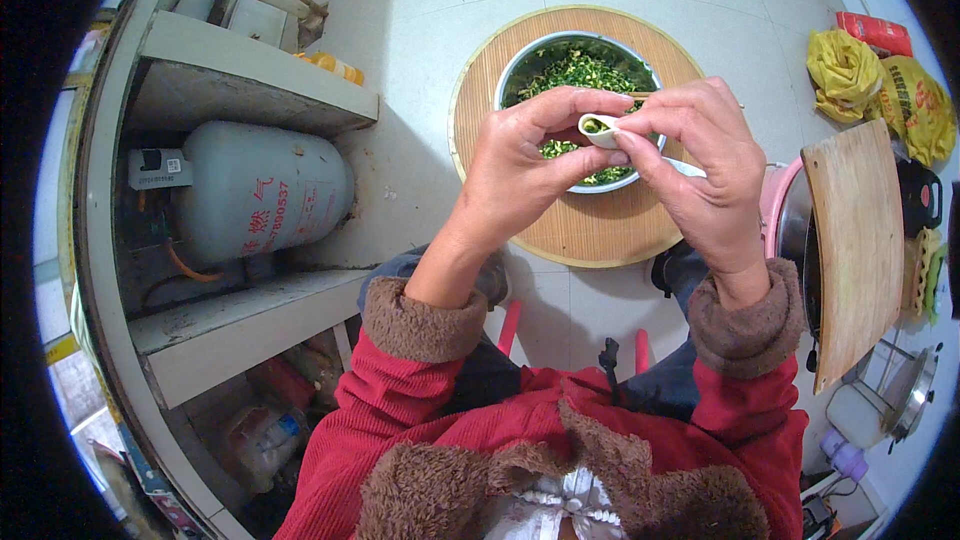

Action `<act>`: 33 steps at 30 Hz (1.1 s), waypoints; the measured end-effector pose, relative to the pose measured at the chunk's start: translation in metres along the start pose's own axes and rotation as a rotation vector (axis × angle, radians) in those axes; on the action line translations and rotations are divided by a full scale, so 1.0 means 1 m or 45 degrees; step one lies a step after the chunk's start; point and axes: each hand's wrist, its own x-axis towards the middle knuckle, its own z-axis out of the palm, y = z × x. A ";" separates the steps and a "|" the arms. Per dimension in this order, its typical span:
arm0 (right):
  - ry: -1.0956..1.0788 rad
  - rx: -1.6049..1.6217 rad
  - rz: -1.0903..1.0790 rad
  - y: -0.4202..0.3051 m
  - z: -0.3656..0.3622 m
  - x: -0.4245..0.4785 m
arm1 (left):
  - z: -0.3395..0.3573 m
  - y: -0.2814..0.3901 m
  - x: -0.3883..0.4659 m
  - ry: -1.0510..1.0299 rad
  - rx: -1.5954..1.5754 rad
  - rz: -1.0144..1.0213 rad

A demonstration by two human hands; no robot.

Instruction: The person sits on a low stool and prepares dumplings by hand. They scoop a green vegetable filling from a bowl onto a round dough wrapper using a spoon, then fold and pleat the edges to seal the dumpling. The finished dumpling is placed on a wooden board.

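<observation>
Between both hands, above a steel bowl, is a folded dumpling wrapper (pixel 604 138) with its end gaping. Green and yellow filling (pixel 595 124) shows inside it. My left hand (pixel 517 154) supports the wrapper with thumb and fingers from the left. My right hand (pixel 701 154) pinches its right side between thumb and fingers. Below, the steel bowl (pixel 637 64) holds a chopped green and yellow mixture (pixel 574 76), partly hidden by my hands. Wooden chopsticks (pixel 642 95) show behind my right fingers. The bowl stands on a round bamboo-slat surface (pixel 480 86).
At left, a grey gas cylinder (pixel 270 191) lies in an open cabinet (pixel 255 41). To the right, a wooden board (pixel 859 255) leans over a pink-rimmed container (pixel 774 202). Yellow plastic bags (pixel 844 75) sit farther up. Pink stool legs (pixel 509 328) stand between my feet.
</observation>
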 end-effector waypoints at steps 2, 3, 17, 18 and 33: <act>0.008 -0.046 -0.036 0.001 0.002 -0.001 | 0.001 0.000 0.000 -0.004 -0.038 -0.047; 0.015 -0.028 -0.014 0.001 0.004 -0.002 | 0.002 0.001 0.000 -0.011 -0.050 -0.068; 0.016 0.107 0.085 0.001 0.002 -0.003 | 0.000 0.003 0.000 0.002 -0.111 -0.078; 0.016 0.105 0.087 0.001 0.002 -0.003 | 0.001 0.001 0.000 0.023 -0.097 -0.053; 0.077 0.206 0.223 -0.003 0.005 -0.006 | 0.005 -0.001 0.000 0.015 -0.298 -0.101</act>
